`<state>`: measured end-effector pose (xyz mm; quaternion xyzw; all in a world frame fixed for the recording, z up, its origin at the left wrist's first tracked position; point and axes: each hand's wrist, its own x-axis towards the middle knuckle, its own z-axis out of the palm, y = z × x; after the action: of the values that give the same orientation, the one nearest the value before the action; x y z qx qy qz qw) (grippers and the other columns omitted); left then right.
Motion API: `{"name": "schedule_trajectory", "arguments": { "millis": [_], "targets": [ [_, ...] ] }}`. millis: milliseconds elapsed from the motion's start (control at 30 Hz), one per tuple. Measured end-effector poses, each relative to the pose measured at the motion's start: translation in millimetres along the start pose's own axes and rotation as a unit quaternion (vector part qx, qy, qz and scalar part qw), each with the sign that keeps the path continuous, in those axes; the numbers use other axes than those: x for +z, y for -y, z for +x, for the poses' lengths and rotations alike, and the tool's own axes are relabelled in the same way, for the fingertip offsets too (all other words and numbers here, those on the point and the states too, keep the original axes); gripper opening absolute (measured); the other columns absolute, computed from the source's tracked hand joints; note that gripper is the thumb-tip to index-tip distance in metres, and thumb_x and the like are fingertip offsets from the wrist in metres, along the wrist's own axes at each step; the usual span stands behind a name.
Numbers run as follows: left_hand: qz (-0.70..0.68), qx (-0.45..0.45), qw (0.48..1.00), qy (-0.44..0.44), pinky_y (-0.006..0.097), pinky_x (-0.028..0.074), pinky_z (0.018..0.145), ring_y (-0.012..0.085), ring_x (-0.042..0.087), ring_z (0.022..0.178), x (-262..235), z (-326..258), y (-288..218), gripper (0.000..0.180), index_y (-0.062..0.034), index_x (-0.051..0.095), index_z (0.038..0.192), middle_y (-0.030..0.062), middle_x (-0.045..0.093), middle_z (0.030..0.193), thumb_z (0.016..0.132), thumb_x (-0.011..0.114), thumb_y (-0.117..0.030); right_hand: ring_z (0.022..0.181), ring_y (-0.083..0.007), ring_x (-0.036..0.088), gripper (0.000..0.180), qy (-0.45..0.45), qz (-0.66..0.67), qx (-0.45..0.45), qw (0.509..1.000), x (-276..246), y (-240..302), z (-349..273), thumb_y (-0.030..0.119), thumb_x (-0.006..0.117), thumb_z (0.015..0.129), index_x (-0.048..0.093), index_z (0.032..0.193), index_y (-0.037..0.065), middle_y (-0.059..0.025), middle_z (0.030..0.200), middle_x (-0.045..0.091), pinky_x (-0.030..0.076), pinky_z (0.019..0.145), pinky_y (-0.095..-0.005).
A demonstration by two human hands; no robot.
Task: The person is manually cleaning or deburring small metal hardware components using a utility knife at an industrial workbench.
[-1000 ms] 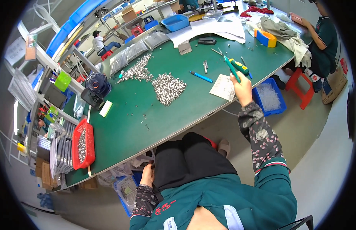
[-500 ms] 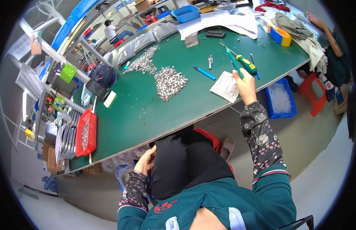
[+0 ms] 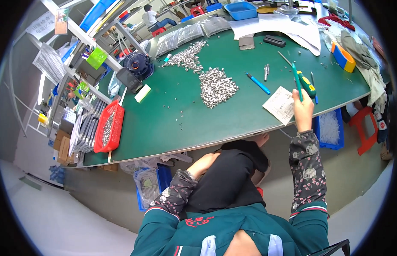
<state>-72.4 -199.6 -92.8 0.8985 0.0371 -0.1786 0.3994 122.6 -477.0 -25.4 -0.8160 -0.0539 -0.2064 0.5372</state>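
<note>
My right hand (image 3: 304, 109) is closed around a slim green pen-like tool (image 3: 297, 81), held upright at the table's near right edge. Beside it on the green table (image 3: 151, 132) lies a printed card (image 3: 278, 105), and a screwdriver (image 3: 307, 85) with a green and yellow handle is just beyond. My left hand (image 3: 203, 164) lies on my thigh below the table edge, fingers extended, holding nothing I can see. A heap of small silver metal parts (image 3: 217, 87) sits mid-table, with a looser spread of similar parts (image 3: 185, 59) behind it.
A blue pen (image 3: 258, 83) and small metal cylinders (image 3: 266, 72) lie between heap and card. A red basket (image 3: 111, 126) of metal parts stands left, near a dark fan (image 3: 137, 64). A roll of tape (image 3: 343, 57) is far right; a blue bin (image 3: 331, 130) stands below the table.
My view has shifted, so the table sits further right and higher. One leg has come up across the other, and my left hand has moved onto my thigh. The green tool remains in my right hand.
</note>
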Motion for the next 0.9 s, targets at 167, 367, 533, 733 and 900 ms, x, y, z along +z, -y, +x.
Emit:
{"name": "schedule_trajectory", "arguments": {
  "millis": [167, 367, 533, 733, 900],
  "targets": [
    [0.316, -0.023, 0.945, -0.086, 0.04, 0.044, 0.065, 0.0303, 0.056, 0.076, -27.7, -42.5, -79.4, 0.02, -0.0073, 0.055, 0.09, 0.0145, 0.058, 0.083, 0.08, 0.043, -0.019, 0.051, -0.0129, 0.035, 0.027, -0.029, 0.043, -0.022, 0.998, -4.7, -7.6, -1.8, 0.025, 0.052, 0.081, 0.049, 0.078, -0.002, -0.0081, 0.054, 0.042, 0.033, 0.048, -0.0285],
    [0.133, 0.06, 0.971, -0.191, 0.03, 0.046, 0.058, 0.0214, 0.059, 0.065, -90.7, -32.4, -109.1, 0.025, -0.0044, 0.053, 0.089, 0.0111, 0.059, 0.071, 0.072, 0.06, -0.021, 0.055, -0.0063, 0.033, 0.018, -0.016, 0.043, -0.006, 0.999, -1.0, 2.9, -7.8, 0.016, 0.052, 0.082, 0.049, 0.079, -0.001, 0.0005, 0.057, 0.039, 0.03, 0.047, -0.0226],
    [0.19, 0.032, 0.947, -0.257, 0.034, 0.044, 0.055, 0.0251, 0.058, 0.063, -113.5, 43.5, -95.5, 0.026, -0.0053, 0.048, 0.086, 0.0091, 0.058, 0.067, 0.071, 0.06, -0.023, 0.059, -0.0091, 0.036, 0.012, -0.027, 0.004, -0.067, 0.997, -1.1, 15.7, -6.5, 0.01, 0.052, 0.081, 0.048, 0.08, -0.001, -0.003, 0.062, 0.042, 0.034, 0.053, -0.0226],
    [0.197, 0.141, 0.932, -0.271, 0.043, 0.043, 0.057, 0.0332, 0.054, 0.069, -103.8, 72.3, -80.3, 0.019, -0.0045, 0.043, 0.08, 0.014, 0.054, 0.073, 0.072, 0.055, -0.016, 0.058, -0.0096, 0.036, 0.011, 0.0, -0.021, -0.124, 0.992, 0.3, 45.1, -11.1, 0.008, 0.052, 0.08, 0.046, 0.076, 0.0, -0.0039, 0.062, 0.042, 0.033, 0.054, -0.0221],
    [0.205, 0.217, 0.911, -0.283, 0.043, 0.043, 0.053, 0.0337, 0.053, 0.063, -103.8, 67.7, -73.1, 0.013, -0.001, 0.041, 0.079, 0.0159, 0.051, 0.069, 0.068, 0.048, -0.004, 0.059, -0.0075, 0.038, 0.014, 0.068, 0.104, -0.131, 0.984, 51.0, 99.9, -13.5, 0.009, 0.051, 0.081, 0.046, 0.073, -0.001, 0.0001, 0.063, 0.044, 0.031, 0.054, -0.0205]
  ]
}}
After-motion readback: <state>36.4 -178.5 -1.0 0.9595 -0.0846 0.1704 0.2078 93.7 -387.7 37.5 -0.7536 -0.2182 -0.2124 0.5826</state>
